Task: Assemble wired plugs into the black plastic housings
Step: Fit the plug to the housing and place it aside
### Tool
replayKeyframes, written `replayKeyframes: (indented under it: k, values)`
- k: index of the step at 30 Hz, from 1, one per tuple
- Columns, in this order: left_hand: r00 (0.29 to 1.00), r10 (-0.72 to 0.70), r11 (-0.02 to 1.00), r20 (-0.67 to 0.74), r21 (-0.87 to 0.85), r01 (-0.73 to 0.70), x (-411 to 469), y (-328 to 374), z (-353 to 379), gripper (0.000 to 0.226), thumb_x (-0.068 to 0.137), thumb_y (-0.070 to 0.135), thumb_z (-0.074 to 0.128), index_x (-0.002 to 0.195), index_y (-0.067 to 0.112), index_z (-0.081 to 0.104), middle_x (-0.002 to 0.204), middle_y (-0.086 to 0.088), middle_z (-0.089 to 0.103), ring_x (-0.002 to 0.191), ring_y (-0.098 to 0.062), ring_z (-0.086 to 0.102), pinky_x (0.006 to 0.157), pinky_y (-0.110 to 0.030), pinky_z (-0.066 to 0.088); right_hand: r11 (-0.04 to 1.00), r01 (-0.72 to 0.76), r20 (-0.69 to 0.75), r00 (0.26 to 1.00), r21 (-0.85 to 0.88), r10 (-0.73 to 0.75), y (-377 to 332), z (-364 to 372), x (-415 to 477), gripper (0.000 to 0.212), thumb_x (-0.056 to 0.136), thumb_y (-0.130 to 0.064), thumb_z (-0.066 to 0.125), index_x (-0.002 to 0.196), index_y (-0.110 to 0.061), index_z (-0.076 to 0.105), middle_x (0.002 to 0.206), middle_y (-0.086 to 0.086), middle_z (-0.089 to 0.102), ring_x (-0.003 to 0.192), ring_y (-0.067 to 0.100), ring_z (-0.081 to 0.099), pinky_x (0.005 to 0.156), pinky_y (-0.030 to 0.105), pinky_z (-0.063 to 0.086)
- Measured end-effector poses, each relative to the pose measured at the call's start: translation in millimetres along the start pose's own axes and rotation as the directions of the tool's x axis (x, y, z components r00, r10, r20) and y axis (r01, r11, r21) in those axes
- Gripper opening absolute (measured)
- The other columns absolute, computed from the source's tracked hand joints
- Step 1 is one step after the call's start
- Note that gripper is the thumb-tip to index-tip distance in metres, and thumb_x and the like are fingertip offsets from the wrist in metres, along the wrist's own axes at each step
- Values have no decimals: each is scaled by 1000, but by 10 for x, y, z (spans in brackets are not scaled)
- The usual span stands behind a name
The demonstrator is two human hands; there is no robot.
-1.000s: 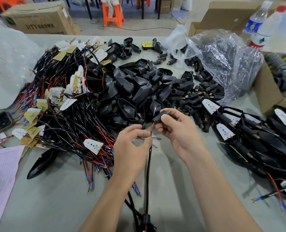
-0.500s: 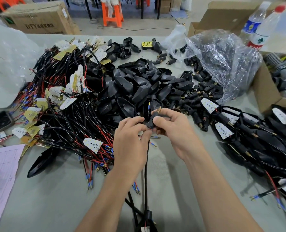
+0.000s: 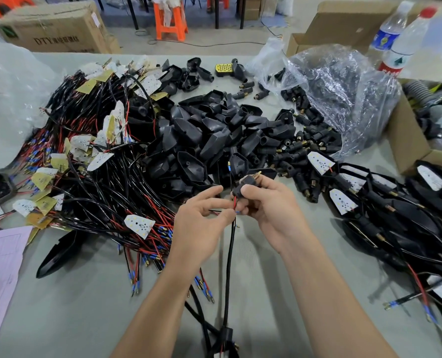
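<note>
My right hand point(image 3: 267, 208) grips a small black plug point(image 3: 240, 188) with a brass tip pointing up and right. A black cable point(image 3: 230, 257) with red and black wire ends runs down from it toward me. My left hand point(image 3: 202, 220) pinches those thin wires just below the plug. Both hands are above the table's front middle. A heap of black plastic housings point(image 3: 209, 140) lies right behind my hands. Loose black plugs with brass tips point(image 3: 302, 148) are scattered to the right of the heap.
A big tangle of red and black wires with white LED boards point(image 3: 93, 161) fills the left. Housings with cables and boards in them point(image 3: 385, 202) are stacked at right. A crumpled plastic bag point(image 3: 338, 94), cardboard boxes point(image 3: 411, 143), two bottles point(image 3: 400, 42) stand behind. Pink paper point(image 3: 0, 267) lies front left.
Both hands dropped slightly toward me with the plug. The left fingers slid from the plug down onto the thin wires below it.
</note>
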State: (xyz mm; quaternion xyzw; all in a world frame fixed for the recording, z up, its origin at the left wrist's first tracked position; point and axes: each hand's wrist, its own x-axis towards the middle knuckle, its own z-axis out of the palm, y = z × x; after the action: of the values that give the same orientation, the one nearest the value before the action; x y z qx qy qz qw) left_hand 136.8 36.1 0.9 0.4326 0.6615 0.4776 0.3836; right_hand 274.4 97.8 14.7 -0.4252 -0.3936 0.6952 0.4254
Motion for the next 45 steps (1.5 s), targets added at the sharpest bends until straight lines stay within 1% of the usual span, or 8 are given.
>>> replayKeyframes:
  k: [10,14,16,21,25,35,38,45]
  values:
    - [999,-46,998,-14,-53,45,37,-28,114,38,90,7,71,70,39,76,118,23,68,113,0,64,98,-30,49,981,101,-1,995,-163,-103,54,21,-29,21,85,10,60,86,-10,68,63,13,59,57,20,52,63,32,46]
    - [995,-103,994,-4,-20,103,26,-61,110,28,96,7,61,77,25,71,85,11,75,82,-12,71,81,-37,52,890,131,36,991,-436,-129,13,4,-10,11,76,-11,65,85,-13,71,75,16,69,64,17,60,69,37,52]
    - [994,-109,994,17,3,109,27,-32,92,22,99,8,56,86,21,69,79,3,77,74,-20,75,78,-44,59,904,114,77,993,-412,-90,9,12,-13,23,85,-27,63,84,-4,69,80,18,71,65,19,61,66,35,50]
    - [999,-45,996,2,74,45,13,43,74,19,94,9,57,93,27,63,73,10,77,60,-11,72,60,-14,50,936,116,31,993,-331,-112,9,23,-29,38,96,-28,48,77,-5,72,78,21,72,59,22,60,59,33,44]
    - [989,-121,968,86,-210,137,157,67,-22,30,91,4,66,109,28,73,79,-2,78,77,-17,74,80,-30,61,975,81,59,996,-206,-70,-32,-10,-54,34,90,-19,44,79,-10,75,74,21,72,53,22,55,52,28,42]
    - [974,-102,880,204,-438,184,290,179,-150,12,87,20,59,93,16,70,94,-5,78,81,-13,70,73,-23,54,980,-22,-72,997,-198,8,11,-27,-45,37,96,-8,39,96,-4,76,66,12,68,46,21,56,46,27,39]
    - [965,-49,917,257,-372,146,286,144,-122,24,97,12,63,117,21,69,95,-4,78,78,-12,64,71,-23,52,982,-28,-103,995,-188,8,17,-23,-41,35,96,-4,38,101,-6,72,64,10,67,44,22,56,43,27,37]
    - [984,-16,972,179,-227,57,305,107,-54,19,95,9,71,95,26,80,94,2,80,89,-13,75,85,-31,59,987,-11,-4,1000,-163,10,42,-20,-61,36,106,-11,38,96,-6,72,76,18,73,49,24,63,45,26,41]
